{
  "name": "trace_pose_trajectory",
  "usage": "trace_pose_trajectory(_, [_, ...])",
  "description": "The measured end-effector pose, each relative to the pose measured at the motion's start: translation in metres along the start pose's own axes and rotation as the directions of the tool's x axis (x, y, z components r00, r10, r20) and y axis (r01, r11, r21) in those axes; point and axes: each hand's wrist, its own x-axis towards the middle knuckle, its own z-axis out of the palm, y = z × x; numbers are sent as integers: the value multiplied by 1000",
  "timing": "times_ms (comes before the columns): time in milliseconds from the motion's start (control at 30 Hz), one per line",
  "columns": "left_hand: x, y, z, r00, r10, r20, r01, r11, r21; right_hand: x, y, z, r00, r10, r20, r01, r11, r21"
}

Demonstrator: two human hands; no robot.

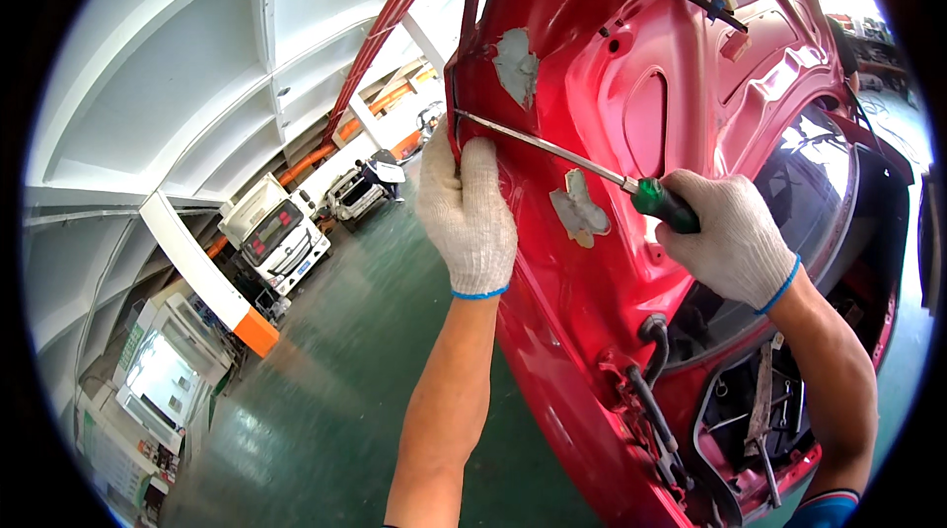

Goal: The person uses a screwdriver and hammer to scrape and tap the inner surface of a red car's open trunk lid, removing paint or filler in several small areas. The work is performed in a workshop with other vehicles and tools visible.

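A red car body panel [533,281] stands raised in front of me, with bare grey patches on its inner face. My left hand [469,222], in a white knitted glove with a blue cuff, grips the panel's left edge; some fingertips are hidden behind it. My right hand [732,237], gloved alike, is closed round the green and black handle of a long screwdriver [651,198]. The screwdriver's metal shaft slants up to the left across the panel. Its tip meets the panel's edge just above my left hand.
Right of the panel are a car window [814,168] and an open compartment holding several hand tools [769,400]. Black hoses [646,395] run by the panel's lower part. Across the green floor [326,400] stand a white truck [276,237], another vehicle [355,192] and a white pillar [192,257].
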Motion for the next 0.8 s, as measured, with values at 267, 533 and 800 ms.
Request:
trace_pose_trajectory(267, [-4, -3, -2, 994, -107, -24, 105, 990, -90, -1, -4, -3, 999, 33, 29, -36, 995, 92])
trace_pose_trajectory(533, [-51, 35, -5, 980, 192, -49, -174, 953, 250, -13, 5, 10, 989, 20, -145, 49, 889, 455])
trace_pose_trajectory(800, [-119, 121, 64, 759, -424, 494, 641, 616, -458, -37, -3, 14, 845, 448, -293, 81, 434, 897])
